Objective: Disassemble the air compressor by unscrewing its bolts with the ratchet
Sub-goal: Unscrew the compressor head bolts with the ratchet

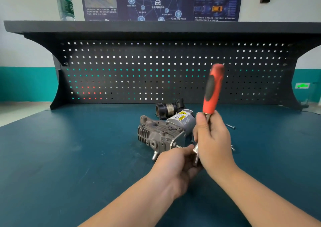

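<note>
Gripping the ratchet (212, 94) upright, right hand (212, 140) works while left hand (175, 162) pinches its head; one bolt (230, 126) out, compressor (163, 133) mostly intact.

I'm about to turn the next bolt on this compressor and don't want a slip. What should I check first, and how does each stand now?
1. Right hand grips the ratchet by its metal shank: ok.
2. Ratchet head seated on a bolt: cannot tell, hidden by hands.
3. Left hand at the ratchet head: ok.
4. Air compressor braced: not ok, lies loose on the bench.
5. Loose screw lies apart: ok.
</note>
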